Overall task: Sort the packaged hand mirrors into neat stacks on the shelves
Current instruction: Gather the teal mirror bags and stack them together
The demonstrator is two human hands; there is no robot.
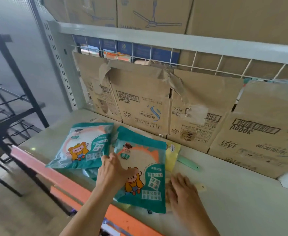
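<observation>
Two teal packaged hand mirrors with a cartoon figure lie on the pale shelf. The left package rests near the shelf's left end. The right package lies on top of other packs, a yellow pack showing behind it. My left hand rests on the right package's left edge, thumb lying across its front. My right hand lies flat with straight fingers against that stack's right side. A green mirror handle and a cream handle stick out to the right.
Flattened cardboard boxes line the wire grid at the shelf's back. An orange beam runs along the front edge. A black metal rack stands to the left. Ceiling fan cartons sit on the shelf above.
</observation>
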